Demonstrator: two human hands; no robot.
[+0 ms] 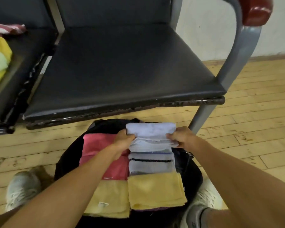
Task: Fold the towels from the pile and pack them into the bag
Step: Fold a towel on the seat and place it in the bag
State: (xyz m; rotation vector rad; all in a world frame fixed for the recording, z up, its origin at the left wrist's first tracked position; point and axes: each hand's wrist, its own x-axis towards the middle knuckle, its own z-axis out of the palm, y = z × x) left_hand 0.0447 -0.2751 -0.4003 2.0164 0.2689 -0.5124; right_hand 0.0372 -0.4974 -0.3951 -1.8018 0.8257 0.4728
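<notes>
Both forearms hide part of the bag [194, 176]; left hand [124, 140] and right hand [179, 136] clamp the white towel [152, 130].

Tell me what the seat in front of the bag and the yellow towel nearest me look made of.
The seat looks like black vinyl or leatherette: smooth with a dull sheen, and cracked and flaking along the front edge. The yellow towel looks like soft, matte woven cloth, probably cotton or microfibre, with frayed threads at its edge.
</notes>
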